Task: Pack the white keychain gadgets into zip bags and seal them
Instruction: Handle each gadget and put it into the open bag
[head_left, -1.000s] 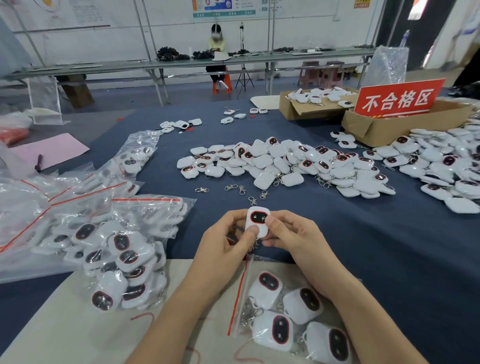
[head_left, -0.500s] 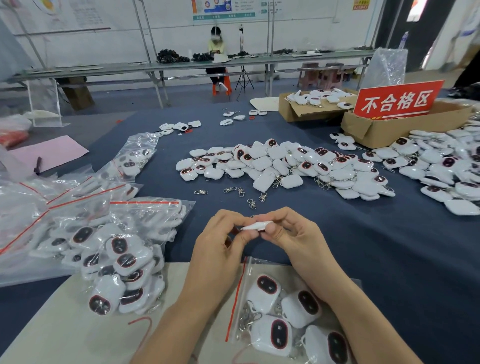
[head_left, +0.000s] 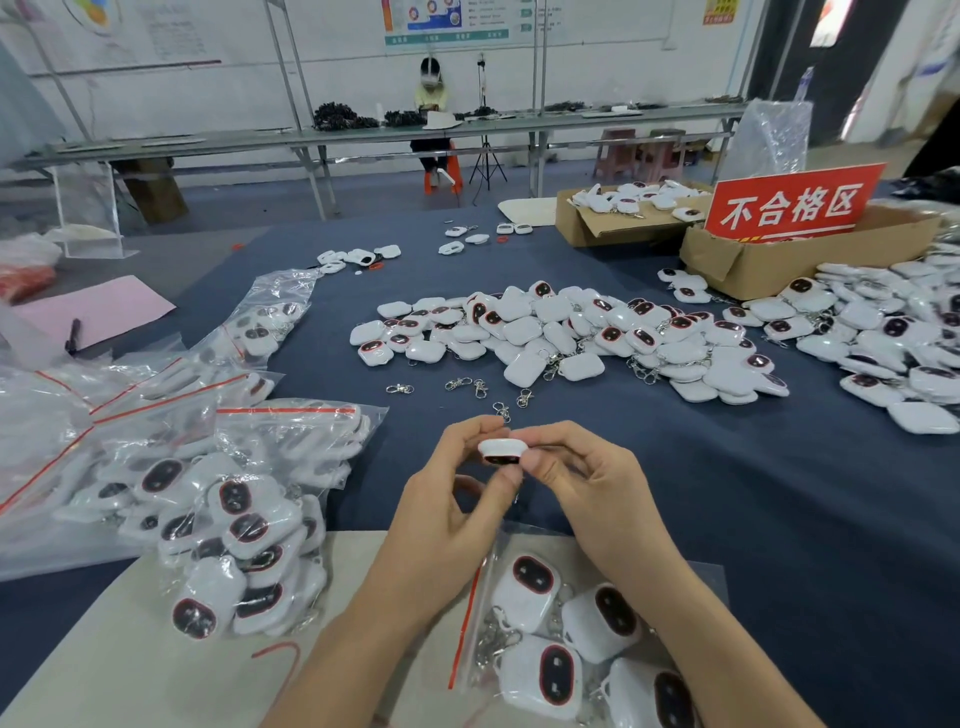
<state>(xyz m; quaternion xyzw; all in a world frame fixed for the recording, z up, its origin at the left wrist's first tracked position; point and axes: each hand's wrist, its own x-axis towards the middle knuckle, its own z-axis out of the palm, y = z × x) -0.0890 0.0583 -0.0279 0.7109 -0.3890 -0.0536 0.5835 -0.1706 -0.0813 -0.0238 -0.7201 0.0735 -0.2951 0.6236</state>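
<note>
Watching from my end, I see both hands raised together over the blue cloth (head_left: 779, 519), well nearer the camera than the red sign (head_left: 792, 205) and to its left. One white gadget (head_left: 500, 451) sits between them, turned edge-on, its dark red-rimmed face tipped down toward me. The left hand (head_left: 447, 499) pinches its left end with thumb and fingertips; the right hand (head_left: 587, 478) pinches the right end the same way, the other fingers loosely curled.

Nearer still from the sign, under both wrists, an open zip bag (head_left: 464, 629) lies on a cream board (head_left: 130, 649) with several gadgets inside, faces up — its red strip runs along the left edge. Far left of the sign are filled bags (head_left: 249, 519), heaped and overlapping. Between the sign and the hands lies the loose pile (head_left: 545, 332) of gadgets, with a few bare metal clasps (head_left: 457, 384) at its near edge. The sign itself stands in a cardboard box (head_left: 769, 265).
</note>
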